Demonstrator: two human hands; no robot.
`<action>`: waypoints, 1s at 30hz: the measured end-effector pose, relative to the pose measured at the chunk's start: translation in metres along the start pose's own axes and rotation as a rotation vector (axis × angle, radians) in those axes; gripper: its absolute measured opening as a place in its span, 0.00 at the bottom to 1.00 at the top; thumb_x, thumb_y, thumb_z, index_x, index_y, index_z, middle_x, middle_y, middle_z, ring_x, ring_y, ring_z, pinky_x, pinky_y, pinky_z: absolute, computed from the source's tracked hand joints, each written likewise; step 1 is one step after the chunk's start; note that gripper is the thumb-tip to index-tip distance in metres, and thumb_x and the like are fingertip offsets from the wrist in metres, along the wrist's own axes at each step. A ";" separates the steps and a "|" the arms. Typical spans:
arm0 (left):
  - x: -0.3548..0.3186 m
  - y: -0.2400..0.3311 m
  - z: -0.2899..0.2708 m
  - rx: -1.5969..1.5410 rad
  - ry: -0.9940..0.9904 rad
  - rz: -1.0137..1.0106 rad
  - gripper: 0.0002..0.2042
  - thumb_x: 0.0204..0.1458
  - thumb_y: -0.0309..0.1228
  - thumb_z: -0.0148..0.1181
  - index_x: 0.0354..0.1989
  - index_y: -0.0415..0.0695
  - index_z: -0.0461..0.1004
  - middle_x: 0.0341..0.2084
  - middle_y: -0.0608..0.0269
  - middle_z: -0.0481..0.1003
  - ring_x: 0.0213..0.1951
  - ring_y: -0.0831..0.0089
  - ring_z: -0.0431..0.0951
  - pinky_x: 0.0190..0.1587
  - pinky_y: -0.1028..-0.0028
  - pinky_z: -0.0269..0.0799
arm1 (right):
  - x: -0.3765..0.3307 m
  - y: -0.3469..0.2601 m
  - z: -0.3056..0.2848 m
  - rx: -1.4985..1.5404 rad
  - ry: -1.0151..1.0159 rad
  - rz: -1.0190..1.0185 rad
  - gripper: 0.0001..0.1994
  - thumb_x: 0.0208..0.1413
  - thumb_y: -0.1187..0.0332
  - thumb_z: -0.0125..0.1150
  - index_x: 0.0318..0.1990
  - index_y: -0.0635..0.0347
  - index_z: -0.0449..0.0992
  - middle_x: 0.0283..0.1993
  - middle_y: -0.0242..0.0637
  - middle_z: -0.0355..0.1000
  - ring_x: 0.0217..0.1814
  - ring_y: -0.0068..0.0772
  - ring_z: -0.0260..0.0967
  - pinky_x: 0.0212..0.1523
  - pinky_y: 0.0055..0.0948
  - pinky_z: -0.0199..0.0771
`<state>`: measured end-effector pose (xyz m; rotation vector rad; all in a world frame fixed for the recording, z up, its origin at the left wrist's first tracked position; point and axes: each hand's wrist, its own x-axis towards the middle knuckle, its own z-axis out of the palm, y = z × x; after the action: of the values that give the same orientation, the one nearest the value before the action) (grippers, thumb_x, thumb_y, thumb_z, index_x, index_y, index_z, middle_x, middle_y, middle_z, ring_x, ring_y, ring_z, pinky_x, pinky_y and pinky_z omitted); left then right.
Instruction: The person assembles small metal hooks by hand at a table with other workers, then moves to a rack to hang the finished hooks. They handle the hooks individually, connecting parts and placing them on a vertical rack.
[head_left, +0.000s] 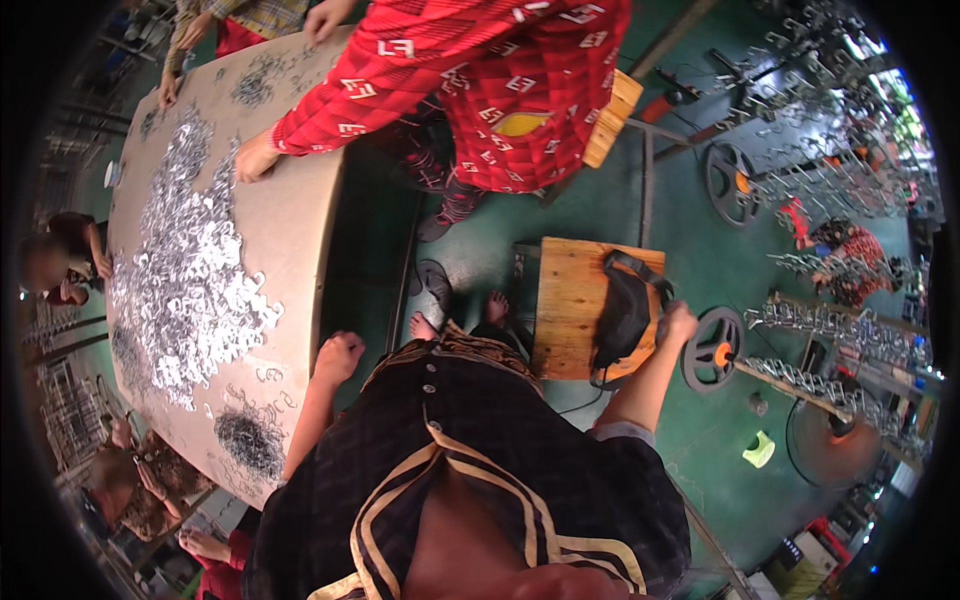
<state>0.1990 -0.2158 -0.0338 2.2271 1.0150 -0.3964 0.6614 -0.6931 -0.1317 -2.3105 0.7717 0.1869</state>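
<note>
Black bag (622, 318): soft, dark, slumped in a heap, with a strap looping over its top; it lies on the right part of a wooden stool top.
Wooden stool (568, 300): pale plank surface, standing on the green floor (700, 440) just in front of the person's bare feet.
Right hand (678, 322): at the bag's right edge, touching it; whether the fingers grip the bag or the strap cannot be told.
Left hand (338, 357): clenched in a fist, beside the rim of the table, holding nothing that shows.
Table (290, 230): round, beige, strewn with a broad heap of small shiny metal pieces (190, 270).
Other person: in a red patterned top (500, 70), one hand pressed on the table's far side.
Metal racks (840, 340): hung with metal parts, well to the right.
</note>
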 end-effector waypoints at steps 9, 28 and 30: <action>-0.023 -0.023 0.022 -0.041 -0.068 -0.102 0.08 0.44 0.33 0.57 0.27 0.41 0.76 0.27 0.50 0.76 0.34 0.54 0.77 0.38 0.63 0.73 | -0.021 -0.011 0.009 1.676 -0.199 0.811 0.36 0.49 0.44 0.56 0.57 0.64 0.60 0.56 0.55 0.60 0.54 0.52 0.64 0.48 0.48 0.69; -0.072 -0.076 0.055 -0.030 -0.107 -0.366 0.10 0.44 0.34 0.60 0.29 0.40 0.77 0.27 0.52 0.77 0.34 0.61 0.79 0.38 0.68 0.73 | 0.134 0.155 0.065 0.351 -0.170 0.554 0.42 0.52 0.34 0.38 0.62 0.61 0.52 0.67 0.45 0.45 0.67 0.47 0.45 0.56 0.56 0.57; -0.071 -0.079 0.054 0.019 -0.069 -0.362 0.10 0.44 0.35 0.60 0.30 0.40 0.77 0.27 0.52 0.77 0.34 0.62 0.79 0.38 0.68 0.73 | 0.074 0.063 0.036 0.638 -0.004 0.669 0.45 0.51 0.32 0.32 0.67 0.58 0.40 0.71 0.41 0.36 0.72 0.45 0.32 0.65 0.55 0.35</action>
<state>0.0924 -0.2536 -0.0722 2.0286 1.3838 -0.6374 0.6885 -0.7423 -0.2186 -1.4018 1.3548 0.2006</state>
